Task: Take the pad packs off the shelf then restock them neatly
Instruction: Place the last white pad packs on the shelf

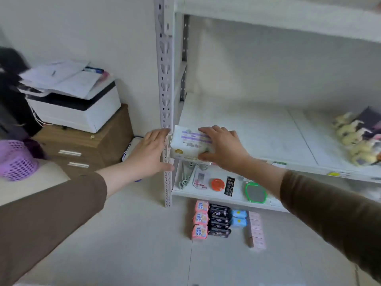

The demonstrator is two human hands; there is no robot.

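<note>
Placing one pad pack at the shelf's front-left corner.
My left hand lies flat, released, against the shelf post; my right hand grasps the white pad pack mid-frame. Lower centre, floor packs: three pink, three black, two blue.

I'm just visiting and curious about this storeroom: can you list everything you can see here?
White pack: one, white with purple stripes, front left corner of middle shelf.
Shelf: one, white, metal post at left.
Pink packs: three, in a column on the floor.
Black packs: about three, beside the pink ones.
Blue packs: two, right of the black ones.
Pale boxes: a row, pale pink, rightmost on the floor.
Mirror: one, green rim, lower shelf.
Orange tin: one, lower shelf.
Yellow toys: several, right of middle shelf.
Printer: one, white, on brown cabinet.
Basket: one, purple, far left.
Left hand: on the post.
Right hand: gripping the white pack.
</note>
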